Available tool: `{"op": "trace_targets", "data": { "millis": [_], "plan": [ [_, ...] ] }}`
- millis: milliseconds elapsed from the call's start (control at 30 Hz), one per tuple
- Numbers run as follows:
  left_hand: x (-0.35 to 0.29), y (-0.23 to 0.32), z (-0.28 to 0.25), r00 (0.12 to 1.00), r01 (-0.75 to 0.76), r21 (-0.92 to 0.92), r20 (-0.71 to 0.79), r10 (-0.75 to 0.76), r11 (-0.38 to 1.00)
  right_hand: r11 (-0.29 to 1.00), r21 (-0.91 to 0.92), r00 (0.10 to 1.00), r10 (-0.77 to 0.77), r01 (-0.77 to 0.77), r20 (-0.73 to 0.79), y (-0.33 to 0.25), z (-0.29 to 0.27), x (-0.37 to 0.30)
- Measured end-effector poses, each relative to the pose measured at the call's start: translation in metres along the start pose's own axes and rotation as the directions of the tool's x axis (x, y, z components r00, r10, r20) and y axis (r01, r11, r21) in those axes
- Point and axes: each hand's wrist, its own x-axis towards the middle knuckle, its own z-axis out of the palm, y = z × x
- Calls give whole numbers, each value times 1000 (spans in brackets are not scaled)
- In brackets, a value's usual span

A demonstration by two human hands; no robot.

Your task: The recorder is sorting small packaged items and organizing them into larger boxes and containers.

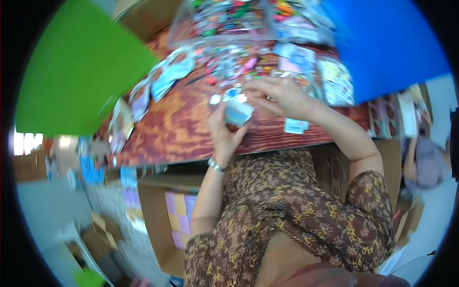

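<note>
My left hand (224, 130) is closed round a small open box (238, 114), white and pale blue, held tilted just above the wooden table. The fingers of my right hand (282, 97) are curled and drawn together beside the box's top flaps. Blur hides what, if anything, they pinch. A blue and white round piece (232, 93) shows just beyond the box. To its left lies a small white piece (215, 99). Close below my right wrist is a white card or packet (295, 126).
Small colourful trinkets (229, 64) are heaped beyond my hands, before a clear bag (224, 24) of more. Packets (174, 69) lie left, and a silvery packet (336, 81) right. Green (81, 71) and blue (387, 43) panels flank the table. A cardboard box (158, 220) stands below.
</note>
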Motion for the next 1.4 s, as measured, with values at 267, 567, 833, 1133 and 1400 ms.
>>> {"op": "trace_targets", "data": {
  "millis": [267, 567, 833, 1133, 1400],
  "plan": [
    [12, 13, 19, 983, -75, 25, 170, 70, 997, 733, -205, 748, 564, -649, -350, 148, -113, -168],
    [8, 24, 31, 981, 2, -8, 193, 0, 1000, 593, -284, 613, 789, -754, 18, 184, -60, -204],
    [10, 28, 36, 980, -5, 1, 197, 4, 1000, 614, -304, 591, 787, -728, 175, 196, -62, -202],
    [10, 27, 35, 981, -12, 45, 193, 3, 999, 656, -123, 664, 746, -745, -43, 201, -92, -204],
    [8, 24, 30, 984, -27, 3, 179, 26, 1000, 639, -62, 642, 762, -766, -77, 205, -97, -201]
  ]
}}
